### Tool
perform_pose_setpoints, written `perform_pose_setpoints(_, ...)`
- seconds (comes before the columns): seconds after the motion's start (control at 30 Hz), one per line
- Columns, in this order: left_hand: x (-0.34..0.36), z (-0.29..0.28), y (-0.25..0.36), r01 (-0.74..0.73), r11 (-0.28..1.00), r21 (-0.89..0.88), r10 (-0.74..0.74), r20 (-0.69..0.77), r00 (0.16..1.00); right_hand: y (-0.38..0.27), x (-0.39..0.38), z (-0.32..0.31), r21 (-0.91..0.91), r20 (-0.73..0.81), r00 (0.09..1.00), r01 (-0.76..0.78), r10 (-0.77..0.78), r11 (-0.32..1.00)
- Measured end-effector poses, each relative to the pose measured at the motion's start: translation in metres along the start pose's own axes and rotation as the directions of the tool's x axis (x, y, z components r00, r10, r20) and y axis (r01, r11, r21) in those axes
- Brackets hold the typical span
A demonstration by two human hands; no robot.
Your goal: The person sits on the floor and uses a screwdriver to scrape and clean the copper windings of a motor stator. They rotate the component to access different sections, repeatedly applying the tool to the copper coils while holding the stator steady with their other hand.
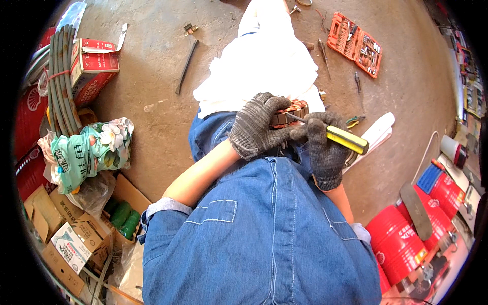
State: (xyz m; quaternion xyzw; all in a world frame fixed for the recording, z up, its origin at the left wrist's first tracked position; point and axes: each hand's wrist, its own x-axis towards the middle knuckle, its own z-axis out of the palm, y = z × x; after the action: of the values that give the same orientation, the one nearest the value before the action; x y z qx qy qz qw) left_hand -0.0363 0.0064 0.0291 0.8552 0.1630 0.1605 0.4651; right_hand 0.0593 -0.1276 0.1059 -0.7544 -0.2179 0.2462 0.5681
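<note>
While my left hand (256,127) grips the copper coil (296,109), my right hand (324,150) holds the screwdriver (347,140) — shaft slanting forward-left to the coil.

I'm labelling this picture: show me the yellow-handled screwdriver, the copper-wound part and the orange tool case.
Screwdriver (347,139), head view: on its handle.
Copper-wound part (298,108), head view: on its exposed upper side.
Orange tool case (358,46), head view: between its two halves.
</note>
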Motion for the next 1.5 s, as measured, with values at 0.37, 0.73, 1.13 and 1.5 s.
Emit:
perform_pose_setpoints(0.37, -0.003, -0.002, -0.001, 0.011, 1.000, -0.003, -0.011, -0.013, 1.000, -0.035, 0.010, -0.026, 0.064, 0.160, 0.927, 0.333, -0.339, 0.941)
perform_pose_setpoints(0.73, -0.008, 0.003, -0.005, 0.046, 0.995, -0.083, -0.047, -0.014, 0.999, -0.027, 0.009, -0.012, 0.171, 0.030, 0.924, 0.371, -0.381, 0.913)
perform_pose_setpoints(1.13, -0.010, 0.005, -0.001, 0.059, 0.997, -0.051, -0.060, -0.016, 0.998, -0.029, 0.003, -0.004, -0.063, 0.016, 0.894, 0.449, -0.449, 0.891)
perform_pose_setpoints(1.5, -0.009, 0.007, -0.002, 0.048, 0.998, -0.032, -0.049, -0.039, 0.998, -0.021, 0.003, -0.015, -0.144, -0.022, 0.884, 0.459, -0.466, 0.877)
